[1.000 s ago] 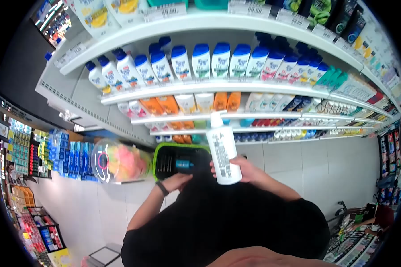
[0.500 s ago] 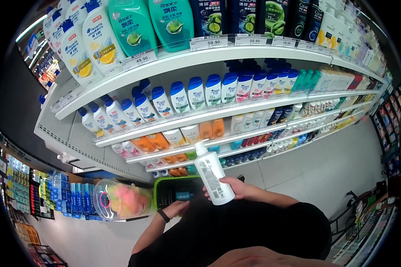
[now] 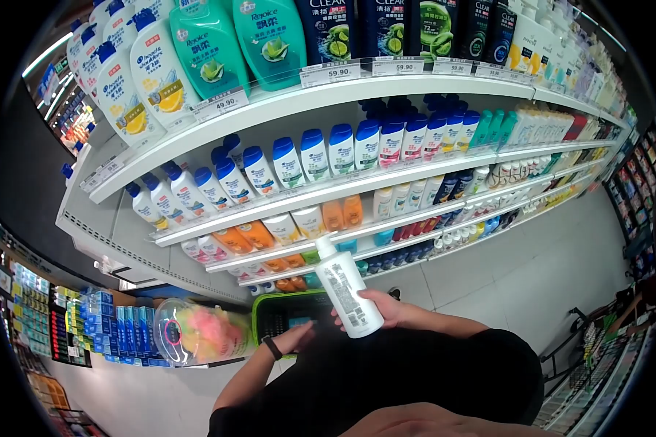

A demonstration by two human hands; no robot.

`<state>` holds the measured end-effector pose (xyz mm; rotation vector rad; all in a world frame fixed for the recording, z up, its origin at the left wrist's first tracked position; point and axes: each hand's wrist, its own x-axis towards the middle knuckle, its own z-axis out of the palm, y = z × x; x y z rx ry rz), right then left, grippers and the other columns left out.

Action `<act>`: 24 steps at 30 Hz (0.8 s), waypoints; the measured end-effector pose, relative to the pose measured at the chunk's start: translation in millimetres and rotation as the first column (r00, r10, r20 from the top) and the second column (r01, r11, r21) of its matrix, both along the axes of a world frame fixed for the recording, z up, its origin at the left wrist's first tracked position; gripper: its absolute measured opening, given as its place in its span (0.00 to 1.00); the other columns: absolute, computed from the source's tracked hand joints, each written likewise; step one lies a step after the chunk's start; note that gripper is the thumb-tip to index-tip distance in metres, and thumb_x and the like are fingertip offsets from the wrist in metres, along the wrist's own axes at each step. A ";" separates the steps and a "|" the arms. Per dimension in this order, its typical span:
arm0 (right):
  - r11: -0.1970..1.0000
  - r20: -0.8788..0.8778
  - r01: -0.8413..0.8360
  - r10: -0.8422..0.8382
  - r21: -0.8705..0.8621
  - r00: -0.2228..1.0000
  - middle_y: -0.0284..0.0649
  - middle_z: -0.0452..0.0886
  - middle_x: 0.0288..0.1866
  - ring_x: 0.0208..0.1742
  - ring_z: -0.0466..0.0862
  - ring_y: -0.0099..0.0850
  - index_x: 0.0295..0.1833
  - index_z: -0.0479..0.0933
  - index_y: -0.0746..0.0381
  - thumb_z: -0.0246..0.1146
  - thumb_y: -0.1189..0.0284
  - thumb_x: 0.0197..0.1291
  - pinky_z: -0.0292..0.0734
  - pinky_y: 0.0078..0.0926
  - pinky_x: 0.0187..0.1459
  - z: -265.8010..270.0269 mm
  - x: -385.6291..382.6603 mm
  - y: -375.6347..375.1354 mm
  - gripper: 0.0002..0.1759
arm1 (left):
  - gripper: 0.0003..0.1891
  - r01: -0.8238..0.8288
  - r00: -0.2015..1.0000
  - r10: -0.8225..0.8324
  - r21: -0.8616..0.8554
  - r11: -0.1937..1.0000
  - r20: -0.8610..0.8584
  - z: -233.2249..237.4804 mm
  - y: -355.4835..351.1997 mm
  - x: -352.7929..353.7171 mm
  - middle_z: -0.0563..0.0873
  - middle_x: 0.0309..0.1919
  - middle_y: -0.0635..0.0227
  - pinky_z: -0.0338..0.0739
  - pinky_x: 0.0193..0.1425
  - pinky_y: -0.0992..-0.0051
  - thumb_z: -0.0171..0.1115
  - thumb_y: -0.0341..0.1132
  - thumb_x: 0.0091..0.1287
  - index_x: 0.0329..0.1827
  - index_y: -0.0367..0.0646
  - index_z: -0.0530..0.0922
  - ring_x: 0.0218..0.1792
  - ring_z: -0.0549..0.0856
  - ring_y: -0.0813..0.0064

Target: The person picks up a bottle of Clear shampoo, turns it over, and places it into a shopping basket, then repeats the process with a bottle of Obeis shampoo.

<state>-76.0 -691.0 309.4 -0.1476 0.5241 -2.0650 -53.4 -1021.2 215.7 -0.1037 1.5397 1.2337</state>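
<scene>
A white pump bottle (image 3: pixel 348 295) with a printed back label and barcode is held upright, slightly tilted, in front of my body. My right hand (image 3: pixel 383 309) is closed around its lower part, thumb across the label side. My left hand (image 3: pixel 296 338), with a black band at the wrist, is low beside the black shirt, over the near edge of a basket (image 3: pixel 264 304) with a bright green rim. Its fingertips are partly hidden against the dark background. Inside the basket lies a blue item (image 3: pixel 299 321), partly covered.
Curved white shelves (image 3: pixel 284 91) span the front, stocked with shampoo bottles (image 3: pixel 286 162) and price tags. A clear round container (image 3: pixel 208 331) of colourful puffs stands left of the basket. Blue boxes (image 3: pixel 131 328) are stacked farther left. A trolley-like metal frame (image 3: pixel 576 342) stands at right.
My left hand has shifted slightly right and up at the basket, covering more of the blue item. The pump bottle stays in my right hand, nearly unmoved. The view has shifted slightly.
</scene>
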 end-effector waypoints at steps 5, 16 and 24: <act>0.992 0.056 0.050 -0.044 -0.117 0.997 0.59 0.75 0.68 0.66 0.80 0.54 0.79 0.61 0.61 0.39 0.40 0.76 0.74 0.56 0.69 9.1 -1.8 3.9 0.41 | 0.23 -0.333 0.919 0.356 0.148 0.931 -0.171 2.7 27.2 30.3 0.73 0.27 0.82 0.61 0.29 0.83 0.49 0.60 0.79 0.41 0.49 0.78 0.26 0.69 0.85; 0.982 0.066 0.190 -0.189 -0.016 0.980 0.51 0.79 0.64 0.62 0.83 0.46 0.77 0.65 0.60 0.42 0.40 0.77 0.79 0.50 0.64 24.2 -7.6 -4.3 0.39 | 0.17 -0.208 0.833 0.307 0.254 0.944 -0.460 55.8 22.5 -31.7 0.83 0.31 0.72 0.72 0.36 0.82 0.54 0.46 0.80 0.47 0.40 0.81 0.30 0.79 0.83; 0.746 -0.461 0.638 -0.505 0.193 0.730 0.47 0.72 0.69 0.62 0.80 0.40 0.81 0.51 0.60 0.48 0.56 0.81 0.79 0.37 0.61 100.6 -33.5 -17.3 0.33 | 0.31 -0.135 0.752 0.529 0.695 0.707 -0.392 152.6 112.9 -58.3 0.73 0.69 0.56 0.76 0.67 0.66 0.59 0.38 0.77 0.79 0.46 0.58 0.67 0.76 0.67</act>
